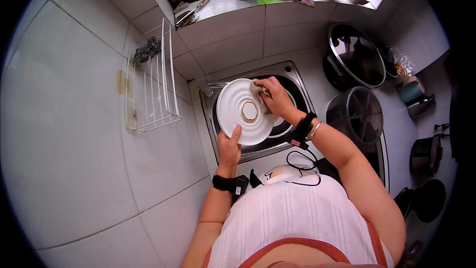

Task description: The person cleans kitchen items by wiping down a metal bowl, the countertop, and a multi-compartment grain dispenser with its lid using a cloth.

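Over the metal sink (299,71) a white round lid or plate (233,101) with concentric rings is held tilted. My left hand (229,147) grips its lower left edge, thumb on the face. At its upper right edge my right hand (276,100) has its fingers closed on a greyish cloth (257,91), which touches the white surface. Beneath my right hand, part of another white dish (284,128) shows in the sink; the rest of it is hidden.
A wire rack (163,69) hangs on the left wall. Behind the sink, a sill (253,3) holds bowls, a metal cup and a green bottle. Right of the sink stand a black pot (333,70) and a transparent round cover (353,114).
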